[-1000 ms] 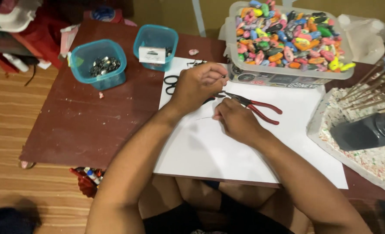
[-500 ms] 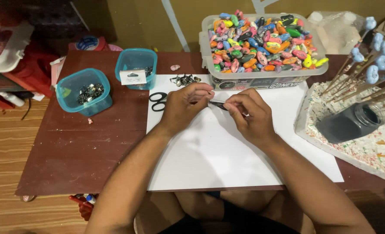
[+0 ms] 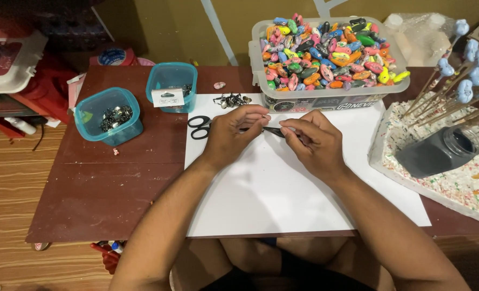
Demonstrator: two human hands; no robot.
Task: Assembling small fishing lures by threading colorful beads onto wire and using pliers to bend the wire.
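- Left hand [image 3: 231, 134] and right hand [image 3: 315, 143] pinch a small dark tool [image 3: 272, 131] over white sheet [image 3: 282, 199].
- Scissors [image 3: 200, 127] at 9 o'clock; bead tub [image 3: 325, 51] at 12.

At my eleven o'clock sit two teal tubs [image 3: 109, 116] of metal bits; at one o'clock, a clear bin [image 3: 325, 94] of painted pieces.

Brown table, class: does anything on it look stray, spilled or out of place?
Yes. One small pink piece lies loose on the brown table, outside the tub of coloured pieces; a tiny bit lies by the teal tub.
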